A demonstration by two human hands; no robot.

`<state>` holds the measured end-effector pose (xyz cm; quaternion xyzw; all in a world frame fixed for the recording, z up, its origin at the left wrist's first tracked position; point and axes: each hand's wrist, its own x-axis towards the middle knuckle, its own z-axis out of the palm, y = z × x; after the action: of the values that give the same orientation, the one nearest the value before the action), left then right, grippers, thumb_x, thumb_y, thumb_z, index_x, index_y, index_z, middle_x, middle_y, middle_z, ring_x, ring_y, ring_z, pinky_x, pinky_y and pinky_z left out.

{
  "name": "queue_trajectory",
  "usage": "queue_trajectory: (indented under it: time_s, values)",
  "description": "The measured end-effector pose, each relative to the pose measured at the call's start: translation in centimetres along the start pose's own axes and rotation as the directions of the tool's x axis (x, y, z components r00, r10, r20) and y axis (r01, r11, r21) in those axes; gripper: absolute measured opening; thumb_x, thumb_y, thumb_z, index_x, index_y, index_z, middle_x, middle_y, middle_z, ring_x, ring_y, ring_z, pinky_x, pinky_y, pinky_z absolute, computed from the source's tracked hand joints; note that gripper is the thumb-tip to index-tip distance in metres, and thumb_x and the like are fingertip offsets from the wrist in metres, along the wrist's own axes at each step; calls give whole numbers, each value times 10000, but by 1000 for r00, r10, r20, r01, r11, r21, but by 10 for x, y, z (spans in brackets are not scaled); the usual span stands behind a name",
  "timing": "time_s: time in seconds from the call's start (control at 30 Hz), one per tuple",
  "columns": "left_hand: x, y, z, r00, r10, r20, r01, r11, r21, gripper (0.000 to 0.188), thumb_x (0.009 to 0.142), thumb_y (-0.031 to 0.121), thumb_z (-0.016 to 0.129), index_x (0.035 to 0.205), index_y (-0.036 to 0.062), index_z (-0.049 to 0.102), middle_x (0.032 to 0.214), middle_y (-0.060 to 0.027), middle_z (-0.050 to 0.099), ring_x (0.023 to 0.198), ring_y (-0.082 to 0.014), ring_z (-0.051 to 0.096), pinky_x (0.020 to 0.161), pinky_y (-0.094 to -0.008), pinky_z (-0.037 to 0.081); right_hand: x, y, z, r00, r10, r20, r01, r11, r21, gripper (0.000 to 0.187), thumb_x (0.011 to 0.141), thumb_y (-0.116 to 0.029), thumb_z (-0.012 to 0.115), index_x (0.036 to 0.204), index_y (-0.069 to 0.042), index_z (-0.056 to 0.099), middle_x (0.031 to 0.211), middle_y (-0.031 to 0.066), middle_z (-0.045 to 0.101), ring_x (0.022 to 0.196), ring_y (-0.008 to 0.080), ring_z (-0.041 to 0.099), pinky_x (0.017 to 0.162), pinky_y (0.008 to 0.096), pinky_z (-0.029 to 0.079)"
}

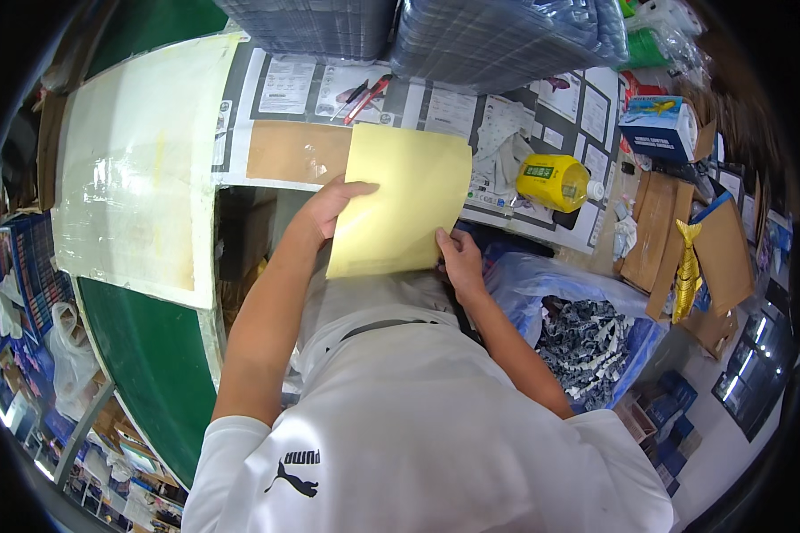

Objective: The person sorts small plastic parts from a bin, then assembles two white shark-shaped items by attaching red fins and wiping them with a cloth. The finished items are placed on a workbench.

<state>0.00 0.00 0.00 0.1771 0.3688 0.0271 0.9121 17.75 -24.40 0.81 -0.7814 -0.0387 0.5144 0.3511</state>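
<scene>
A pale yellow sheet [404,200], perhaps a thin stack of paper, is held up in front of my body at the table's near edge. Its left edge is pinched by my left hand [331,206], the thumb lying across its face and the fingers behind. Lower down on the right edge, my right hand [460,258] grips it with the thumb at the front. The sheet's top part covers some of the tabletop papers. How many layers it has, I cannot tell.
Wrapped stacks of grey trays [507,40] stand at the back. A red cutter [368,98], a grey cloth [504,133] and a yellow bottle [556,182] lie on the table. Right of me are a scrap-filled bag [587,346] and cardboard boxes [724,258]; a pale covered board [138,169] is left.
</scene>
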Motion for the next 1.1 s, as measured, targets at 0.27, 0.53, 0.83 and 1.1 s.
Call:
queue_trajectory:
  time_s: [0.27, 0.53, 0.83, 1.1]
  values:
    - [-14, 18, 20, 997, -46, 68, 47, 999, -13, 517, 955, 57, 657, 1438, -41, 501, 1317, -183, 665, 1115, -276, 720, 935, -400, 617, -18, -38, -10, 960, -187, 210, 103, 929, 357, 408, 1017, -356, 690, 1252, -23, 687, 1126, 72, 739, 1022, 137, 672, 919, 320, 523]
    - [6, 34, 43, 997, 78, 12, -79, 975, 209, 461, 948, 103, 720, 1366, -32, 580, 1271, -148, 692, 1101, -244, 715, 944, -385, 601, -8, -74, -24, 937, -346, 41, 346, 938, 3, 336, 1007, -266, 719, 1185, 19, 716, 1062, 69, 755, 908, 111, 682, 802, 283, 553]
    - [13, 24, 32, 993, 57, -103, -24, 955, 296, 471, 953, 124, 751, 1367, -24, 580, 1255, -143, 704, 1093, -219, 715, 942, -361, 593, 38, -63, -9, 964, -264, -22, 259, 922, 288, 327, 997, -206, 723, 1235, 13, 678, 1093, 76, 736, 903, 132, 681, 804, 303, 561]
    - [-1, 1, 35, 998, 10, -66, -6, 998, 64, 480, 963, 147, 752, 1366, -37, 568, 1282, -154, 687, 1110, -235, 710, 935, -366, 606, 36, -73, -18, 984, -178, 16, 171, 966, 192, 339, 972, -141, 730, 1261, 18, 650, 1128, 89, 729, 950, 166, 693, 843, 328, 567]
